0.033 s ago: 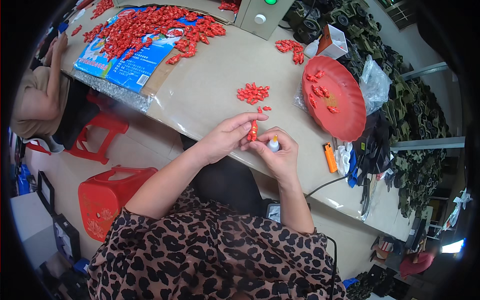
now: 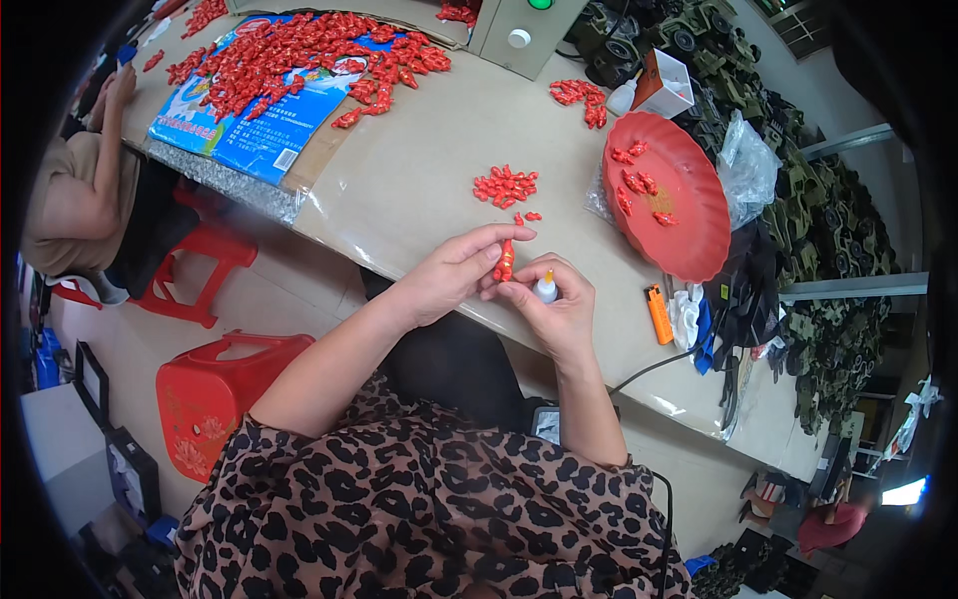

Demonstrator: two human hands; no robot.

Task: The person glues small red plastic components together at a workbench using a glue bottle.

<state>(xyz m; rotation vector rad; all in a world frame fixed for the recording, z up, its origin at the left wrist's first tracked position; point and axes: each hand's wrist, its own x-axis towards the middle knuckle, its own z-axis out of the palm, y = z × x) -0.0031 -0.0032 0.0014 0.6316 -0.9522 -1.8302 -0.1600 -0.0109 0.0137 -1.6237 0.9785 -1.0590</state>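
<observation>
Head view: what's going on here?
A person's left grip and right grip hold a small red figure between them; the right one also holds a white bottle with a yellow tip. Similar red pieces lie in a small pile on the table ahead, and a few sit in the red dish.

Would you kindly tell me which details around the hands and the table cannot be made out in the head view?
In the head view:
Red figure: partly covered by the fingers of the left hand; fine shape too small to tell.
White bottle: body partly hidden by the right hand.
Grey box: top cut off by the upper edge.
Co-worker: partly lost in the dark fisheye rim.
</observation>
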